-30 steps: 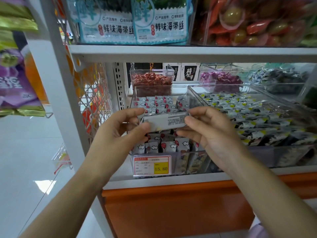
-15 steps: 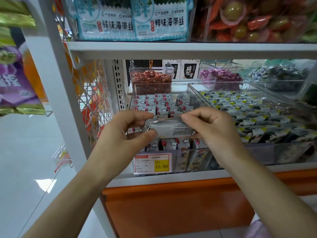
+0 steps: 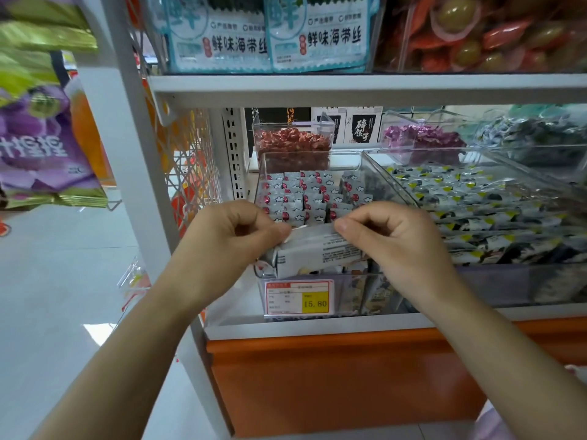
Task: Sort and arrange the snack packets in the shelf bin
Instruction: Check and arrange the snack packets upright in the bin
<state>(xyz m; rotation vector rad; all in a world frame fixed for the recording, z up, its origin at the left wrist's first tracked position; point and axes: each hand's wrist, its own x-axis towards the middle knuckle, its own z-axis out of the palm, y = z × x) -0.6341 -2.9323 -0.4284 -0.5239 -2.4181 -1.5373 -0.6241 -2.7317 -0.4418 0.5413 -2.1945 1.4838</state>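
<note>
A clear plastic shelf bin point(image 3: 365, 173) holds several small silver snack packets point(image 3: 305, 198) with red dots and white clouds, standing in rows. At the bin's front I hold one silver packet point(image 3: 317, 250) with its printed back facing me. My left hand point(image 3: 222, 246) pinches its left top corner, and my right hand point(image 3: 397, 246) pinches its right top corner. The packet sits low against the front row, just behind the bin's front wall.
A price tag point(image 3: 298, 296) reading 15.80 is fixed to the bin front. To the right a larger clear bin point(image 3: 476, 211) holds grey and yellow packets. Behind stand bins of red point(image 3: 292, 147) and purple point(image 3: 422, 141) candies. A shelf board point(image 3: 349, 87) hangs overhead.
Both hands have lowered the silver packet from above the rows down into the front of the bin, and their fingers have curled tighter on its top edge.
</note>
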